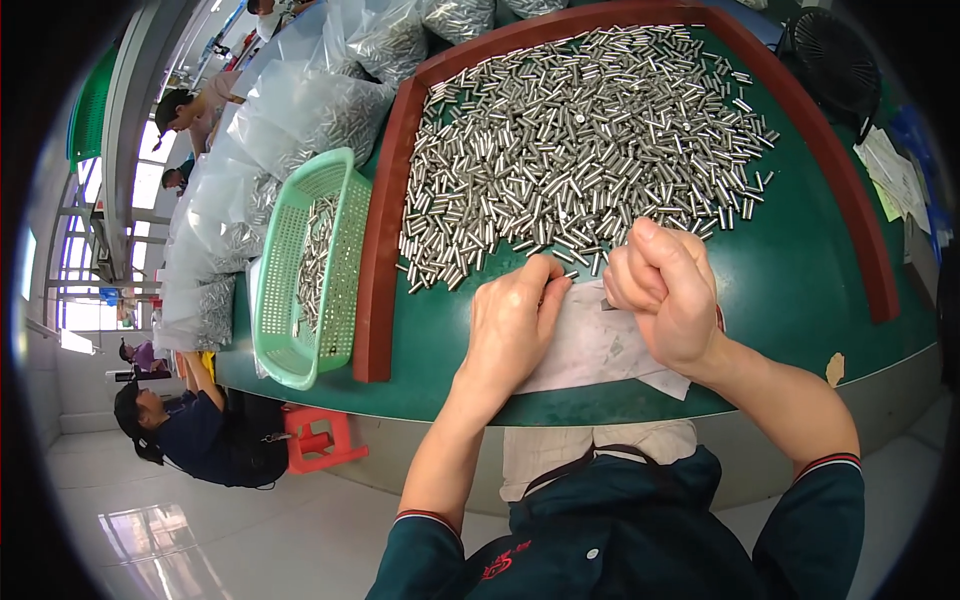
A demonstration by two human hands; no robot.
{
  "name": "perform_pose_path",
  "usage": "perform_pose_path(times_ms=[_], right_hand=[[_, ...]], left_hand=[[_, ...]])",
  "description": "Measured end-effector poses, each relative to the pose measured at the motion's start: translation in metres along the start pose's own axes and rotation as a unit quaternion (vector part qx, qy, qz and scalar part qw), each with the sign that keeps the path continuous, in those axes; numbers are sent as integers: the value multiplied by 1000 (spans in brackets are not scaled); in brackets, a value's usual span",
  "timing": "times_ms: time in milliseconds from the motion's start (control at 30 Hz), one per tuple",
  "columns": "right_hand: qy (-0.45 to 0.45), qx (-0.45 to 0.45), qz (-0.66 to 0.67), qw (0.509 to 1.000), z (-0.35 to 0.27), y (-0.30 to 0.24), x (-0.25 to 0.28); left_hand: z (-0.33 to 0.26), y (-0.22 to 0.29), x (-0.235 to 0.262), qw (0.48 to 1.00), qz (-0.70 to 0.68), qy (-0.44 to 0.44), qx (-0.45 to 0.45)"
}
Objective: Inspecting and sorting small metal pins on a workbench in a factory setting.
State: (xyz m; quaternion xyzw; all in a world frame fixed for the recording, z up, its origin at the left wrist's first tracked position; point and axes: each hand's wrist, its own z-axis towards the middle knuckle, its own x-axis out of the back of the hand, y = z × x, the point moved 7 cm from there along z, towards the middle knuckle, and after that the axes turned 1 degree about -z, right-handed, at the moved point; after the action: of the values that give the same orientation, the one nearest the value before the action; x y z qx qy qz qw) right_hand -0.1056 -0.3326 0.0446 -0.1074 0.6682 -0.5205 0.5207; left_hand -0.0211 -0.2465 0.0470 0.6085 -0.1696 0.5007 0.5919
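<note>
Many metal pins (580, 140) — short, silvery, shiny, cylindrical, loosely heaped

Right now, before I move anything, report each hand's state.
Left hand: curled closed; whether it holds anything cannot be told.
Right hand: closed in a fist; anything inside is hidden.
</note>
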Motion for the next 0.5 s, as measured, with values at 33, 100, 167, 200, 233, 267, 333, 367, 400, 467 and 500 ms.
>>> perform_pose_path(times_ms=[33, 100, 167, 200, 233, 267, 333, 367, 400, 467, 500], right_hand=[[0, 2, 6, 1000, 0, 1, 1], [4, 2, 16, 1000, 0, 0, 1], [7, 11, 30, 999, -1, -3, 2], [7, 9, 30, 999, -2, -3, 2], [-1, 11, 39, 999, -2, -4, -1], [-8, 13, 48, 999, -3, -4, -3], [-6, 8, 48, 999, -4, -2, -3], [-9, 5, 51, 999, -4, 0, -3], [-13, 3, 54, 998, -2, 1, -3], [-9, 2, 53, 999, -1, 1, -3], [-7, 2, 53, 999, -1, 1, -3]], left_hand=[[-1, 0, 2, 1000, -11, 11, 6], [-8, 13, 8, 999, -18, 7, -30], [-14, 18, 3, 998, -32, -16, -47], [-17, 19, 0, 998, -19, -14, -60], [-18, 19, -3, 998, -19, -19, -60], [-20, 18, -5, 998, -20, -19, -58], [-21, 14, -6, 998, -34, -5, -58], [-22, 14, -6, 998, -36, -6, -57], [-21, 14, -6, 998, -35, -8, -55], [-20, 13, -6, 998, -35, -9, -52], [-21, 13, -6, 998, -34, -7, -53]])
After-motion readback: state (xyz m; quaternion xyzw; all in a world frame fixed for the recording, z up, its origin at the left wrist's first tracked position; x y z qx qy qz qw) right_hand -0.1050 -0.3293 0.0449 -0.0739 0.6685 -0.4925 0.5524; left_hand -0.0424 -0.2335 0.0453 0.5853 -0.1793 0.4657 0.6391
